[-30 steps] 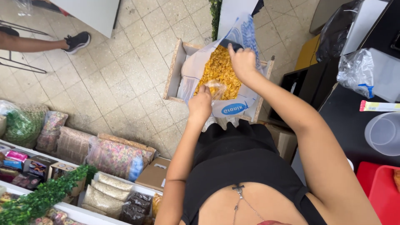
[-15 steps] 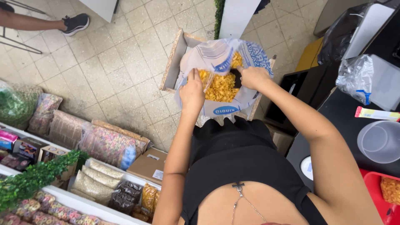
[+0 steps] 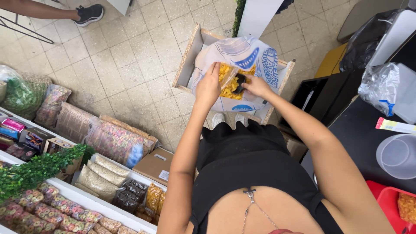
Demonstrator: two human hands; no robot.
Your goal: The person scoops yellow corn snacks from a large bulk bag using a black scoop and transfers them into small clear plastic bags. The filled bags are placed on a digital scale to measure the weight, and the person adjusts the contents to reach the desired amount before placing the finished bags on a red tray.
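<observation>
Head view: both hands have come down into the big white sack (image 3: 242, 56) in the wooden crate (image 3: 190, 52), upper middle of frame. Left hand (image 3: 209, 86) pinches a small clear bag (image 3: 229, 73) open; right hand (image 3: 256, 86) grips a dark scoop (image 3: 239, 83) over yellow snacks (image 3: 229, 90), now filling.

Both arms reach down — left hand (image 3: 209, 86) pinching, right hand (image 3: 256, 86) curled shut.
</observation>
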